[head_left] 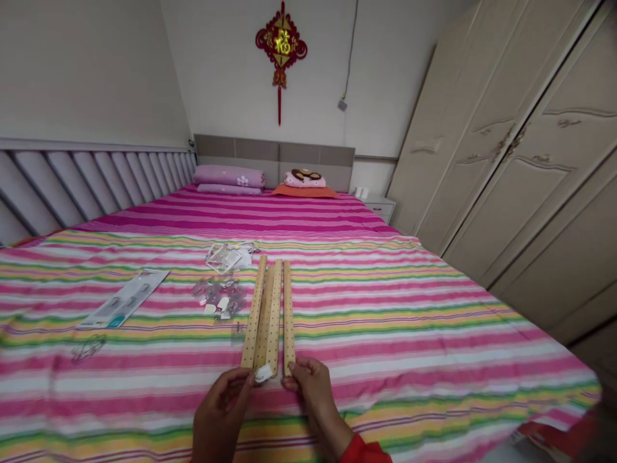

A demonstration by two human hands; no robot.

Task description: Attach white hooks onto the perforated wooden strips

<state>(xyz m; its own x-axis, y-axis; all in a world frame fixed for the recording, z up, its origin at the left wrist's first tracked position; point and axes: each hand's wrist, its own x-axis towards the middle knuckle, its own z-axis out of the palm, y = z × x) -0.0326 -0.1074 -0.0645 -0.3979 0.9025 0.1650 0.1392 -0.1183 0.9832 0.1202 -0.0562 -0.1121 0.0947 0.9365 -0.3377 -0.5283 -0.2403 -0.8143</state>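
Several long, light-wood strips with rows of small holes lie nearly side by side on the striped bed sheet, pointing away from me. My left hand (224, 405) pinches the near end of the leftmost wooden strip (254, 315), its thumb beside a small white tag (263, 373). The tag lies across the near ends of the middle strips (273, 321). Between thumb and fingers, my right hand (313, 389) grips the near end of the rightmost strip (288, 315), which is set apart from the others by a narrow gap.
Small clear packets (222, 296) lie left of the strips, with more clear and white packaging (231, 257) behind. Farther left are a flat blister pack (125, 299) and thin wire pieces (89, 347). Pillows (229, 177) rest by the headboard; a wardrobe (520, 148) stands at right.
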